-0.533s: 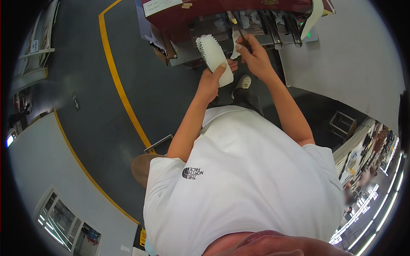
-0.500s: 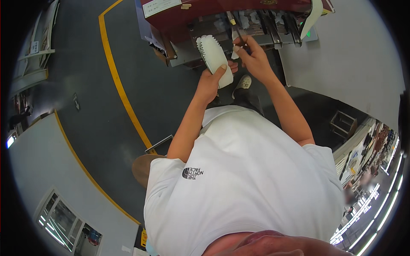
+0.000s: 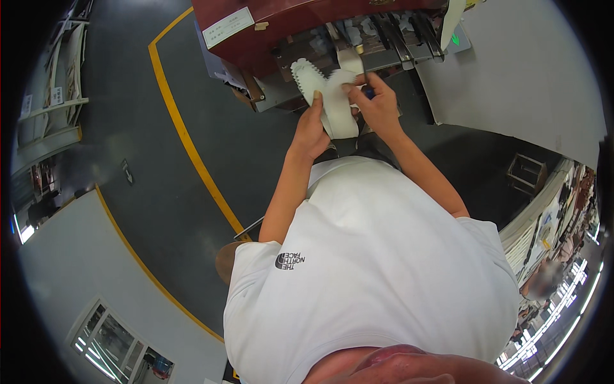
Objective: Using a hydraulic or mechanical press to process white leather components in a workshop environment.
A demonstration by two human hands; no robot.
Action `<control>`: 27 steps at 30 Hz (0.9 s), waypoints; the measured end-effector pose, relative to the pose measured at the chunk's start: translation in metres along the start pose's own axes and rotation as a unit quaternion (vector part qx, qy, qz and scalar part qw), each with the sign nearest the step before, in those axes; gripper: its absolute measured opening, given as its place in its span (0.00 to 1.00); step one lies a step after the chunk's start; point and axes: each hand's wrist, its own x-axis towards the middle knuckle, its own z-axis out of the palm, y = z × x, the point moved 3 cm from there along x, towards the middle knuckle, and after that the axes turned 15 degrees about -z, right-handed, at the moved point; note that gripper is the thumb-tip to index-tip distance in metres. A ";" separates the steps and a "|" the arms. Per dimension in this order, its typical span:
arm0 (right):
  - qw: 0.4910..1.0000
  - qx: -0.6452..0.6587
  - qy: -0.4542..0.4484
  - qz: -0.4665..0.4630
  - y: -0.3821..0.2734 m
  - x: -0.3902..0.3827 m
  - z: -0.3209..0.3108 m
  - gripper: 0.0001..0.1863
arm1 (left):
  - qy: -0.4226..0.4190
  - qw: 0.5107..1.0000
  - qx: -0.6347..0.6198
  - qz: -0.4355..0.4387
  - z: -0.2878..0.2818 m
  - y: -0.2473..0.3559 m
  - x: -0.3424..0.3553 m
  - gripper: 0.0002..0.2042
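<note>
My left hand point(image 3: 310, 131) is closed on the lower part of some flat white pieces with toothed edges point(image 3: 309, 80), its thumb pressed on top. One white piece point(image 3: 338, 105) fans away to the right from the others. My right hand point(image 3: 378, 105) pinches the upper right edge of that piece. A dark, slim tool point(image 3: 369, 93) shows among the right fingers; its kind I cannot make out. Just beyond, a pale flat piece point(image 3: 349, 61) lies at the front of the machine point(image 3: 288, 22).
The dark red machine has several black and metal guides point(image 3: 396, 41) along its front. A white panel point(image 3: 511, 77) stands at the right. A yellow line point(image 3: 185, 141) runs over the dark floor to the left. A small metal-framed stool point(image 3: 527, 173) stands farther right.
My right hand has moved onto the white pieces and now pinches one. That piece has spread away from the stack in my left hand. The view has shifted slightly.
</note>
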 end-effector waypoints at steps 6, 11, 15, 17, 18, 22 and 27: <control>0.972 -0.124 -0.163 -0.113 0.012 0.003 0.001 0.11 | 0.041 0.997 0.036 0.049 -0.016 -0.012 0.026 0.14; 0.968 -0.134 -0.149 -0.149 0.008 -0.013 0.005 0.17 | 0.085 0.994 -0.009 0.065 -0.020 -0.018 0.031 0.11; 0.946 -0.147 -0.192 -0.214 0.014 -0.025 0.002 0.22 | 0.146 0.988 -0.053 0.021 -0.012 -0.022 0.023 0.14; 0.977 -0.135 -0.153 -0.060 0.024 -0.027 0.001 0.24 | 0.165 0.986 -0.020 0.012 -0.013 -0.024 0.024 0.15; 0.978 -0.134 -0.150 -0.058 0.024 -0.026 0.001 0.24 | 0.139 0.990 -0.030 0.025 -0.013 -0.024 0.026 0.15; 0.976 0.045 -0.151 0.153 0.030 -0.022 -0.004 0.22 | 0.153 0.987 -0.003 0.038 -0.011 -0.015 0.025 0.14; 0.957 0.121 -0.160 0.210 0.030 -0.023 -0.055 0.22 | 0.153 0.981 -0.017 0.116 -0.034 0.017 0.009 0.12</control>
